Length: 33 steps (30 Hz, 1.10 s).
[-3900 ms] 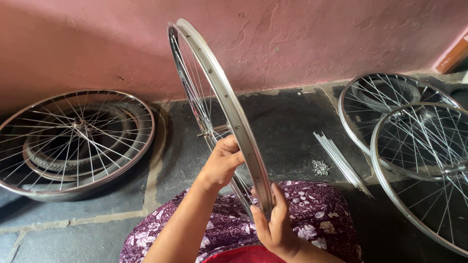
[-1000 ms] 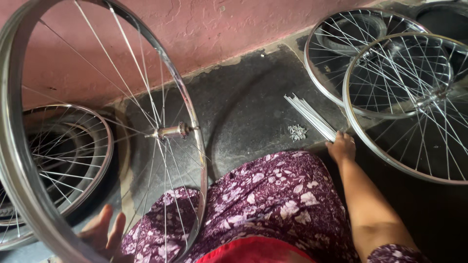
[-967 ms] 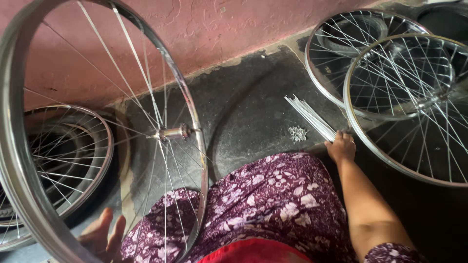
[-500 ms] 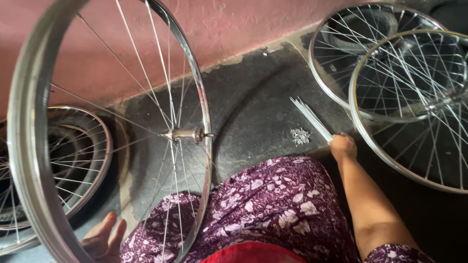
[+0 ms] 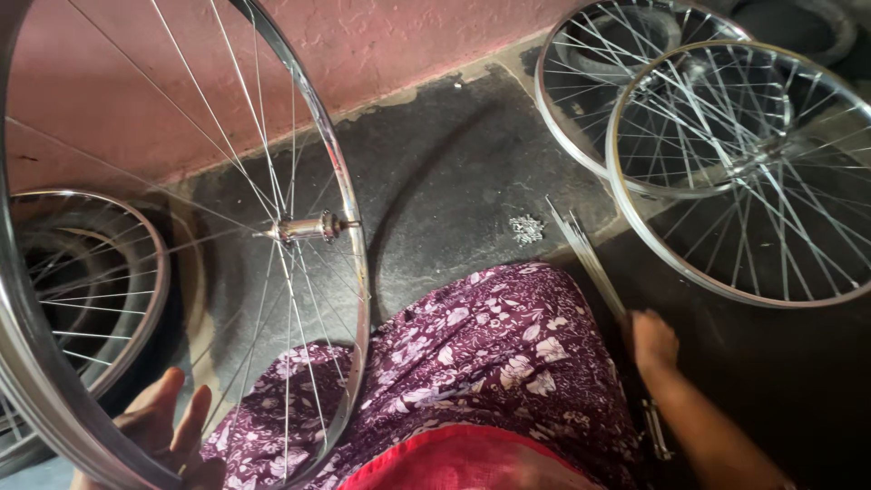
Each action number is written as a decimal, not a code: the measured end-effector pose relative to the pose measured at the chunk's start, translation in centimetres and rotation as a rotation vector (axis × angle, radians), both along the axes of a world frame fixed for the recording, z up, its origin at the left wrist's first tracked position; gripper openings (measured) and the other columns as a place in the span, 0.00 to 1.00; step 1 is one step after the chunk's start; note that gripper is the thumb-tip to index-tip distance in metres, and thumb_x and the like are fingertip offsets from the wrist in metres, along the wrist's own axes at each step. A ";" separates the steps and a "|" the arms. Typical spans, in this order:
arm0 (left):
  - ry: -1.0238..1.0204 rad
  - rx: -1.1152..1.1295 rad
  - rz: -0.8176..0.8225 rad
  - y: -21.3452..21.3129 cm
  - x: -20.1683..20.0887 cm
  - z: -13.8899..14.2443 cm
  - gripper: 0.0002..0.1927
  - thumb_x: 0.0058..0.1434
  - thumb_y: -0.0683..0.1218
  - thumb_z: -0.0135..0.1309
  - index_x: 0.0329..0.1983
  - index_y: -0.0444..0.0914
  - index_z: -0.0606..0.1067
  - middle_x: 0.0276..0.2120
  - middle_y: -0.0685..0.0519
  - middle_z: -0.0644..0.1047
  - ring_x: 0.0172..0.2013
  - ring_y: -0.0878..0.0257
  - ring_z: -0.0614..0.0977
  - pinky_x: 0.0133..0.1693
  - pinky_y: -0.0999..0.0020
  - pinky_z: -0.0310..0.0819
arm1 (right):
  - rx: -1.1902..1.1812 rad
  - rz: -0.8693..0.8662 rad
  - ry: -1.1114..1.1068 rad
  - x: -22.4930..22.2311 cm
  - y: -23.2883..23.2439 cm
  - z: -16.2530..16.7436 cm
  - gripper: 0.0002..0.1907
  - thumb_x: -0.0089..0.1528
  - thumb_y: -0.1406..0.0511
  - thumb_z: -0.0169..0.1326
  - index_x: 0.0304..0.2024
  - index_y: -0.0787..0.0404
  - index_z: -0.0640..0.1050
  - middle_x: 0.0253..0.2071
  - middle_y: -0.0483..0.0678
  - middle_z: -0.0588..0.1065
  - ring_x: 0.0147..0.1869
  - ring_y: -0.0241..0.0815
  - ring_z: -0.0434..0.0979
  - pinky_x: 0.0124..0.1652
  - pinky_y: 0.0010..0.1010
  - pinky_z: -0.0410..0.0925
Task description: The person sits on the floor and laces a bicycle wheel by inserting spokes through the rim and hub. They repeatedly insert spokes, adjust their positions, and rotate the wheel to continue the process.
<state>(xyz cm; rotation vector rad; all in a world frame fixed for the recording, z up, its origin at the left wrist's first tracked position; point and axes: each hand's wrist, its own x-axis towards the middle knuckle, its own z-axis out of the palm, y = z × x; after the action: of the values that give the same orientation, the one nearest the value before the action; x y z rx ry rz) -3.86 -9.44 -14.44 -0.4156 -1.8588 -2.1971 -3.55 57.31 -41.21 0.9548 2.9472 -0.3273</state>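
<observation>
The left hand (image 5: pixel 168 426), fingers spread, steadied the upright silver spoked wheel (image 5: pixel 181 245); the right hand (image 5: pixel 653 340) closed on thin loose steel spokes (image 5: pixel 585 259).

We see a dark stone floor (image 5: pixel 454 163) that meets a pink wall. On the floor, at the right, two spoked wheels (image 5: pixel 735 172) lie flat and overlap each other. Near them lie a bundle of loose spokes (image 5: pixel 585 254) and a small heap of nipples (image 5: pixel 526 229). At the left another wheel (image 5: pixel 91 299) lies flat.
</observation>
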 end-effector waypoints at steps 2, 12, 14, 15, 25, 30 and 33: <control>-0.011 -0.114 0.135 2.5 0.3 1.3 0.38 0.46 0.31 0.59 0.62 0.46 0.71 0.60 0.51 0.74 0.70 0.56 0.70 0.63 0.51 0.67 | -0.006 -0.051 0.058 2.0 -0.8 -0.2 0.16 0.67 0.52 0.50 0.49 0.49 0.82 0.50 0.54 0.78 0.51 0.62 0.80 0.50 0.52 0.73; -0.021 -0.129 0.236 7.7 0.5 4.9 0.42 0.48 0.27 0.49 0.71 0.35 0.61 0.65 0.40 0.70 0.72 0.49 0.68 0.66 0.47 0.63 | -0.100 -0.213 0.052 1.3 -0.4 -0.1 0.14 0.68 0.56 0.50 0.46 0.56 0.80 0.55 0.55 0.78 0.57 0.64 0.77 0.52 0.54 0.71; -0.007 -0.103 0.261 8.0 0.9 4.5 0.40 0.47 0.27 0.47 0.68 0.33 0.62 0.65 0.38 0.69 0.73 0.48 0.68 0.67 0.46 0.62 | -0.038 -0.136 0.029 0.6 -0.2 0.2 0.13 0.67 0.57 0.49 0.46 0.57 0.79 0.56 0.56 0.77 0.60 0.64 0.76 0.52 0.55 0.71; 0.006 -0.099 0.279 8.2 1.1 4.3 0.39 0.47 0.27 0.46 0.67 0.32 0.62 0.65 0.37 0.69 0.73 0.47 0.68 0.67 0.45 0.62 | -0.059 -0.153 -0.006 0.5 0.0 0.4 0.14 0.69 0.58 0.46 0.48 0.58 0.78 0.57 0.57 0.76 0.61 0.64 0.75 0.53 0.56 0.70; -0.005 -0.101 0.207 7.7 0.5 5.2 0.36 0.48 0.29 0.48 0.65 0.32 0.64 0.67 0.42 0.69 0.71 0.50 0.67 0.71 0.49 0.56 | -0.212 -0.342 0.019 -0.6 -0.3 1.0 0.31 0.73 0.43 0.35 0.62 0.52 0.78 0.60 0.62 0.77 0.63 0.69 0.74 0.57 0.60 0.65; 0.127 -0.225 0.208 7.6 -0.3 8.0 0.39 0.53 0.35 0.58 0.70 0.33 0.60 0.64 0.41 0.71 0.68 0.54 0.71 0.71 0.54 0.60 | -0.062 -0.289 -0.001 -1.3 0.4 0.5 0.29 0.73 0.44 0.45 0.52 0.59 0.81 0.55 0.64 0.79 0.56 0.71 0.78 0.52 0.58 0.68; 0.128 -0.376 0.328 6.9 -1.8 10.4 0.45 0.51 0.38 0.64 0.72 0.35 0.58 0.62 0.44 0.71 0.61 0.59 0.74 0.62 0.59 0.67 | 0.111 -0.161 -0.041 -1.2 0.2 0.1 0.20 0.70 0.50 0.52 0.49 0.56 0.82 0.53 0.58 0.80 0.57 0.64 0.80 0.52 0.53 0.73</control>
<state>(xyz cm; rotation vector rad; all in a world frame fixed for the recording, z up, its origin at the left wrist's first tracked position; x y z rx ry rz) -5.70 -2.49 -4.08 -0.2818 -2.0954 -1.5800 -4.77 57.49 -41.10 1.2004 2.8845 -0.1462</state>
